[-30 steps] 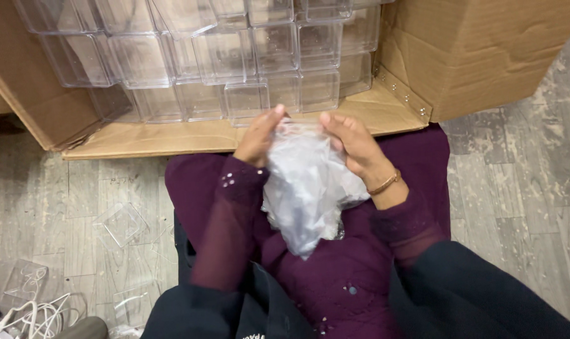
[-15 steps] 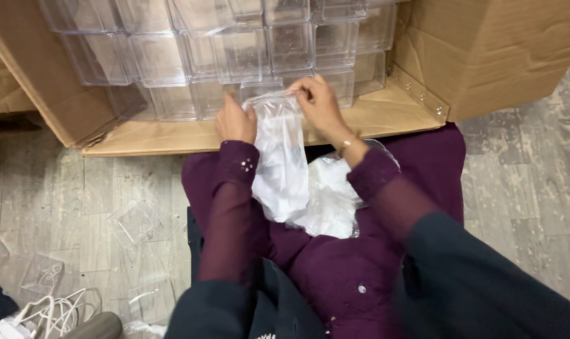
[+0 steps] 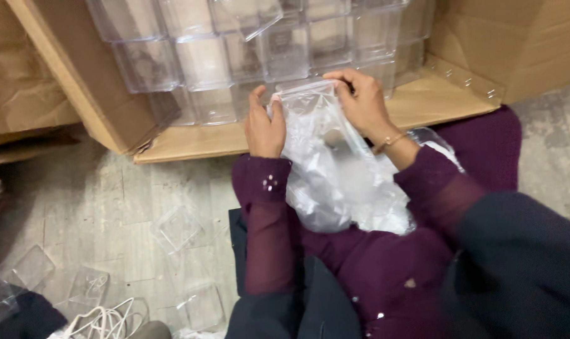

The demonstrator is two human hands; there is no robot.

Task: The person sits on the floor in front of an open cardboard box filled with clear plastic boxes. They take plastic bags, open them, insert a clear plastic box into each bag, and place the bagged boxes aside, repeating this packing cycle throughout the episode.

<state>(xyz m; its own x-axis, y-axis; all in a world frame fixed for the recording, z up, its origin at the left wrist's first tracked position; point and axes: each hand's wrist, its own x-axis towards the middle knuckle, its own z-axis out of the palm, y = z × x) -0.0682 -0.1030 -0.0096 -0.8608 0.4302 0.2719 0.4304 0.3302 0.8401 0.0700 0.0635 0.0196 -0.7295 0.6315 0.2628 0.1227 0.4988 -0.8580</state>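
A large cardboard box [image 3: 191, 141] lies open on its side on the grey plank floor [image 3: 128, 207], stacked full of clear plastic boxes [image 3: 203, 56]. Before it, over the person's lap, a clear plastic bag [image 3: 325, 169] is held up by its top edge: left hand [image 3: 264, 125] fingers pinch the left corner, right hand [image 3: 360, 100] fingers pinch the right. Loose clear lids [image 3: 175, 227] lie on the floor at left.

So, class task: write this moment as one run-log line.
left hand: grips plastic bag top | right hand: pinches bag top | behind: clear boxes in cardboard box
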